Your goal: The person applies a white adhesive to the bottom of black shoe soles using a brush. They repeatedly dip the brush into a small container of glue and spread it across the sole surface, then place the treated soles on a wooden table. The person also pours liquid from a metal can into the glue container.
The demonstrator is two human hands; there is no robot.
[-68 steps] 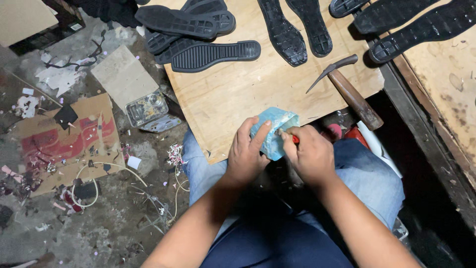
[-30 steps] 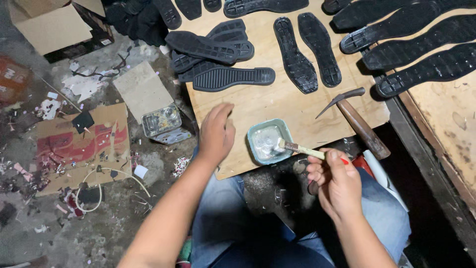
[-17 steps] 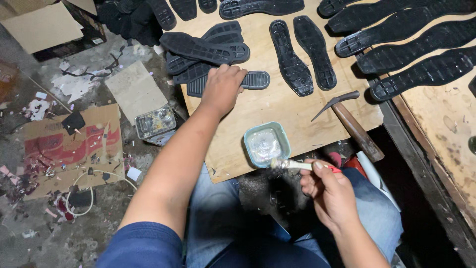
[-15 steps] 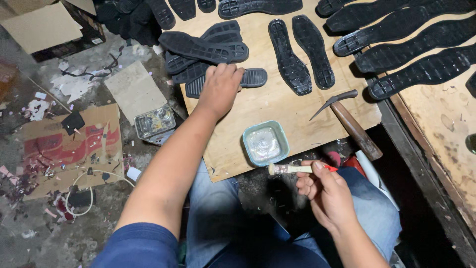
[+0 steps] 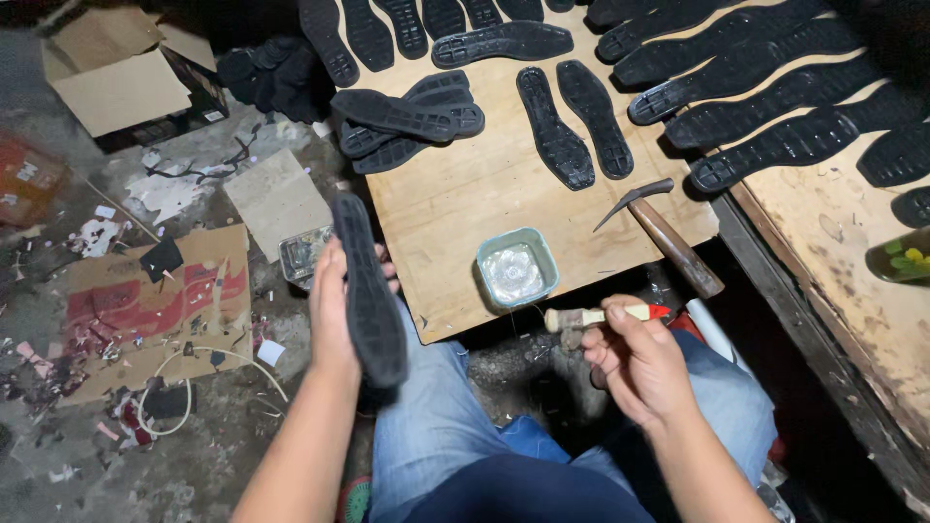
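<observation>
Holding a sole and a brush above the lap, both hands clear of the plywood bench.

Left hand: fingers clamped on a black rubber shoe sole, tilted on edge, left of the bench. Right hand: fingers closed around a small glue-caked brush, just below the pale-green square glue tub.

Your clearest room is the bare plywood board between the hands. The glue tub blocks its near edge at 1 o'clock, the hammer lies at 2, and rubber soles crowd everything from 11 to 2.
</observation>
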